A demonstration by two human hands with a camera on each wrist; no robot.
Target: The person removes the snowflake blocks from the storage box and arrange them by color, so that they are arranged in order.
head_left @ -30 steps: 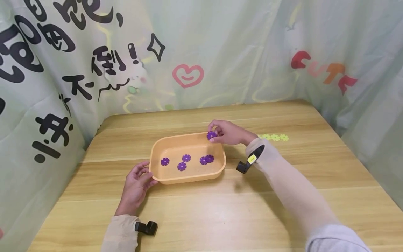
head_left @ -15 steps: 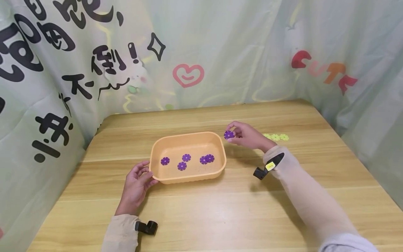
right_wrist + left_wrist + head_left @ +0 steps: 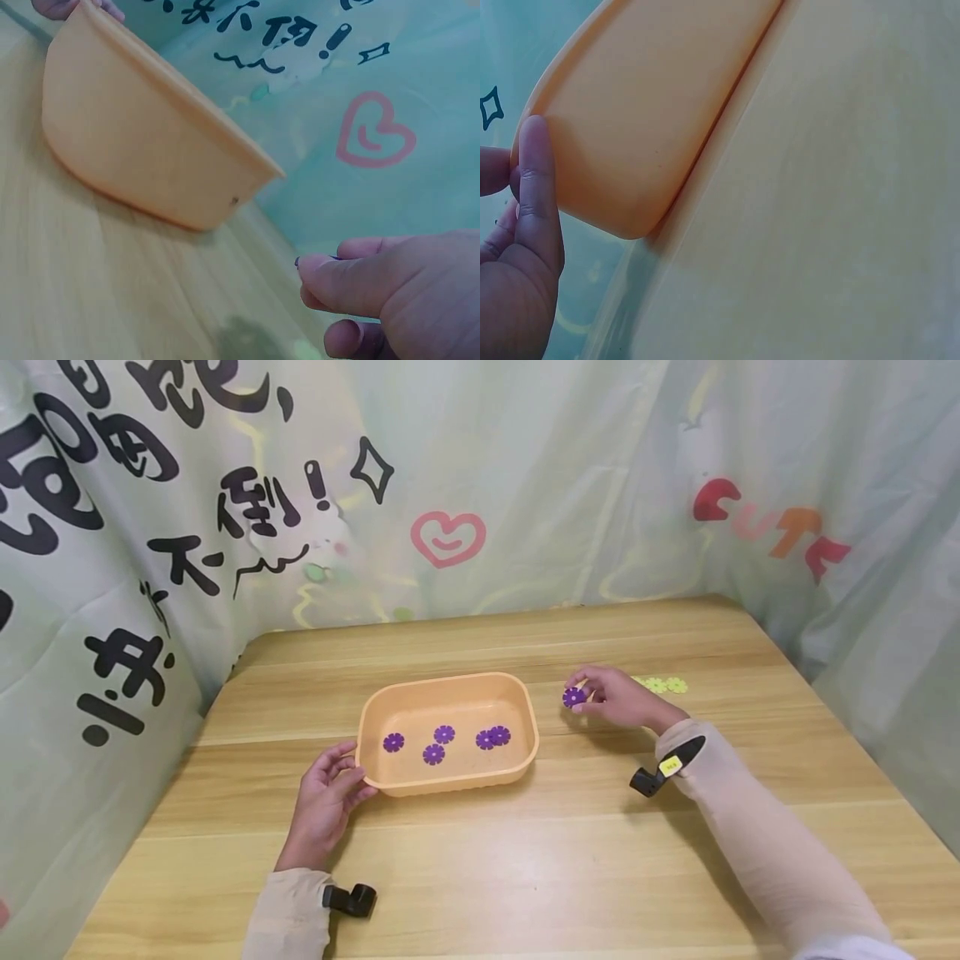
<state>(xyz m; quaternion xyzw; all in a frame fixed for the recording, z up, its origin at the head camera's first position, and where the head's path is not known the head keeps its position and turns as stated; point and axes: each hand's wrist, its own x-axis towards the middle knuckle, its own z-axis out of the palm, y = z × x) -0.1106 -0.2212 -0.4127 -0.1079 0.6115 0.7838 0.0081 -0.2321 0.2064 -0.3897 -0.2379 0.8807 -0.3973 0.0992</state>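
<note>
My left hand [image 3: 322, 810] grips the left end of an orange plastic basin [image 3: 450, 787], thumb over the rim; the left wrist view shows the same thumb [image 3: 536, 172] against the basin's wall. Several purple flower-shaped discs [image 3: 433, 754] lie on the basin's floor, two of them overlapping at the right. To the right of the basin, my right hand [image 3: 618, 697] pinches one purple flower-shaped disc [image 3: 572, 697] between thumb and fingers, over the table. From the right wrist, only a thin edge of that disc shows past the fingertips.
A row of yellow flower-shaped discs [image 3: 667, 685] lies behind the right hand, partly hidden by it. The wooden table [image 3: 480, 877] bears everything. A printed curtain [image 3: 555, 485] hangs along the table's back and sides.
My right hand has carried the purple disc from above the basin's right end out to the right and lower toward the table. The left hand and basin stay put.
</note>
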